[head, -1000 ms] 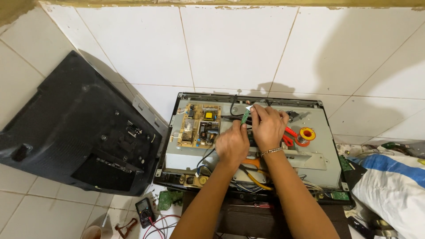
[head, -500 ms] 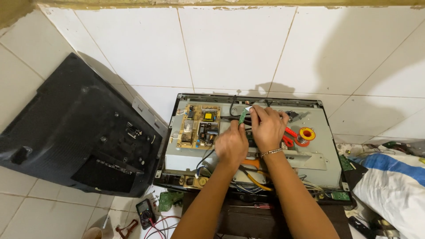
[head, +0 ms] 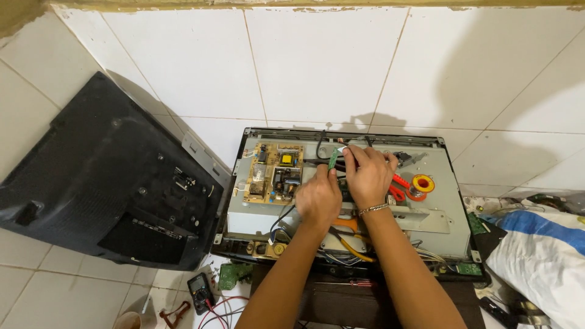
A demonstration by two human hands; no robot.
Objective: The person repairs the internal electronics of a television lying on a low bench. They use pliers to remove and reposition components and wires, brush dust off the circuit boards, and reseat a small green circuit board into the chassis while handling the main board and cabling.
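Note:
An opened flat screen set (head: pixel 426 228) lies face down on a white tiled floor, its metal chassis bare. A tan power circuit board (head: pixel 274 173) is fixed at its left. My left hand (head: pixel 318 198) and my right hand (head: pixel 367 173) meet over the chassis middle. Between them they hold a small green circuit board (head: pixel 333 159) tilted upward. The right wrist wears a thin bracelet (head: pixel 373 209). What lies under the palms is hidden.
The black plastic back cover (head: pixel 103 183) lies to the left. A solder spool (head: pixel 421 184) and red-handled pliers (head: pixel 397 186) rest on the chassis at right. A multimeter (head: pixel 200 292) with leads sits at the front left. A white and blue sack (head: pixel 542 256) is at right.
Both hands stay over the middle of the chassis. The small green board has tipped up slightly between the fingers; otherwise little has moved.

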